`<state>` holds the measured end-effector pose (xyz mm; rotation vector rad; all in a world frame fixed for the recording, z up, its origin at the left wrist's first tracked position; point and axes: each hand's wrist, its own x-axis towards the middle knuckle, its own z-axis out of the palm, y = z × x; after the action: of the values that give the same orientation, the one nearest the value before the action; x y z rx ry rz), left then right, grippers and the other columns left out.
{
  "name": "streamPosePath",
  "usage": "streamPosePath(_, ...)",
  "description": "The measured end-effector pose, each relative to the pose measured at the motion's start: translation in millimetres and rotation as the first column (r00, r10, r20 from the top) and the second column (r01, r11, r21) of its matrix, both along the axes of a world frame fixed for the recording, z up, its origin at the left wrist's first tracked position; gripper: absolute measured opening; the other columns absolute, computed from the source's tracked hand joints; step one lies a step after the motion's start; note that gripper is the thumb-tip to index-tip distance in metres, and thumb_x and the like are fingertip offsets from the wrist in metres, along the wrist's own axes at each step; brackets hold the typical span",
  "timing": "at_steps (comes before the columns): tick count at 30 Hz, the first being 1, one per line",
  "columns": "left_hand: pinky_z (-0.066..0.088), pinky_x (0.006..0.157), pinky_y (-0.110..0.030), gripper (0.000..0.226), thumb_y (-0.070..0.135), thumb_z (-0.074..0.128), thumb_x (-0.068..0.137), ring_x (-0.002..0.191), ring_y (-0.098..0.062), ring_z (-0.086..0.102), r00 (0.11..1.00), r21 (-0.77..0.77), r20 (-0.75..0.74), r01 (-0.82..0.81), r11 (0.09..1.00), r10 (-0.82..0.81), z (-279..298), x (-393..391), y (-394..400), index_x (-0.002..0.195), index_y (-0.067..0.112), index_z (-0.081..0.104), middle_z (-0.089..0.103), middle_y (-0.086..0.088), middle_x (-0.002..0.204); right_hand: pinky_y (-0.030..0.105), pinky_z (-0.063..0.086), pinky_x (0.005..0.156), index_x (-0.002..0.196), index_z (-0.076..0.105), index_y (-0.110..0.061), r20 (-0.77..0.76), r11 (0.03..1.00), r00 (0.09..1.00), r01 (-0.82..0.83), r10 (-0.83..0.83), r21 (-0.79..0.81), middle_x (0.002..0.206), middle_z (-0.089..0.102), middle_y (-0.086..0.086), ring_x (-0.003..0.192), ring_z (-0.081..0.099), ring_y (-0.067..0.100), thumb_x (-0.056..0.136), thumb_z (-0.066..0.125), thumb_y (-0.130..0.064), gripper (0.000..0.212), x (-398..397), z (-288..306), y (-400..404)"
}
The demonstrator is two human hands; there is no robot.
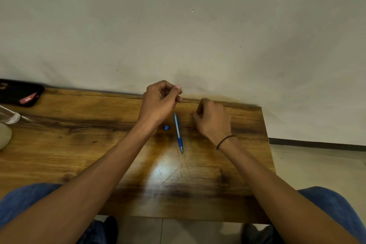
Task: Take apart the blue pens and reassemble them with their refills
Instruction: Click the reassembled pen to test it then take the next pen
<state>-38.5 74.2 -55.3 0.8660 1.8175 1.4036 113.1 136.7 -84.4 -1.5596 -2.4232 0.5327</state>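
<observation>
A blue pen [178, 133] lies on the wooden bench [79, 144] near its far edge, tip pointing toward the near edge, with a small blue piece [166, 128] just beside it on the left. The left hand [160, 101] hovers over the far edge, fingers curled with thumb against fingertips; whether it pinches anything I cannot tell. The right hand [213, 120] rests on the bench beside the pen, fingers curled under, its contents hidden.
</observation>
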Motion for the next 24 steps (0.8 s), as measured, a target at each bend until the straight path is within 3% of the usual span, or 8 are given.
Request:
streamPosePath(3,0.061,0.078,-0.029,0.019,0.026,0.064,0.104,0.073,-0.001,0.073,1.000,-0.011,0.007,-0.017,1.000,0.017,0,-1,0,0.093,0.017,0.076,0.078,0.000,0.076,0.045,0.059,0.071,0.083,0.059,-0.021,0.021,0.988,0.992,-0.125,0.127,-0.091,0.080,0.064,0.000,0.079,0.064,0.025,0.091,0.068,-0.056,0.037,-10,-9,-21)
streamPosePath(5,0.061,0.079,-0.030,0.019,0.027,0.064,0.104,0.073,-0.001,0.073,1.000,-0.019,0.011,-0.023,1.000,0.024,-2,-1,0,0.092,0.018,0.076,0.078,0.000,0.076,0.050,0.059,0.078,0.093,0.061,-0.018,0.091,0.965,0.977,-0.173,0.194,-0.198,0.090,0.065,0.003,0.089,0.064,0.027,0.089,0.069,-0.059,0.043,-15,-15,-33)
streamPosePath(9,0.062,0.084,-0.037,0.020,0.030,0.065,0.103,0.075,-0.005,0.073,0.999,-0.053,0.013,-0.029,0.998,0.030,-5,-4,2,0.091,0.020,0.076,0.079,0.000,0.077,0.052,0.059,0.086,0.100,0.064,-0.015,0.098,0.938,0.973,-0.171,0.209,-0.302,0.096,0.062,0.004,0.102,0.065,0.032,0.090,0.074,-0.043,0.031,-16,-22,-38)
streamPosePath(13,0.061,0.089,-0.046,0.020,0.039,0.066,0.100,0.085,-0.013,0.072,0.999,-0.200,-0.030,-0.017,0.980,0.011,-13,-7,4,0.094,0.022,0.075,0.079,0.003,0.083,0.044,0.055,0.070,0.077,0.060,-0.015,-0.072,0.963,0.991,-0.126,0.112,-0.240,0.079,0.065,0.004,0.078,0.064,0.028,0.086,0.074,-0.036,0.027,-15,-16,-31)
streamPosePath(16,0.056,0.075,-0.034,0.028,0.049,0.068,0.096,0.095,-0.007,0.066,0.996,-0.305,-0.088,-0.058,0.951,0.032,-18,-8,2,0.113,0.026,0.069,0.071,0.010,0.102,0.048,0.057,0.068,0.078,0.061,-0.016,-0.189,0.977,0.980,-0.102,0.065,-0.187,0.073,0.065,0.002,0.072,0.064,0.026,0.085,0.073,-0.031,0.021,-18,-11,-28)
streamPosePath(18,0.055,0.071,-0.033,0.033,0.049,0.067,0.097,0.094,-0.008,0.066,0.997,-0.342,-0.071,-0.015,0.940,-0.010,-19,-7,2,0.122,0.027,0.065,0.068,0.009,0.103,0.048,0.058,0.066,0.081,0.062,-0.017,-0.249,0.978,0.966,-0.115,0.070,-0.173,0.073,0.066,0.000,0.071,0.066,0.023,0.087,0.073,-0.028,0.017,-21,-9,-28)
streamPosePath(21,0.064,0.083,-0.047,0.022,0.039,0.061,0.104,0.093,-0.017,0.072,0.991,-0.311,-0.087,0.070,0.948,-0.101,-20,1,1,0.120,0.026,0.071,0.074,0.002,0.099,0.047,0.057,0.062,0.083,0.061,-0.017,-0.269,0.979,0.954,-0.166,0.130,-0.115,0.072,0.065,-0.003,0.068,0.065,0.021,0.087,0.071,-0.024,0.013,-21,-10,-30)
streamPosePath(24,0.062,0.087,-0.047,0.018,0.028,0.055,0.108,0.091,-0.017,0.072,0.983,-0.238,-0.141,0.080,0.968,-0.116,-19,4,-2,0.115,0.028,0.072,0.074,0.002,0.095,0.039,0.051,0.055,0.080,0.058,-0.021,-0.276,0.968,0.939,-0.236,0.205,-0.084,0.067,0.062,-0.008,0.062,0.062,0.017,0.089,0.067,-0.025,0.013,-19,-6,-25)
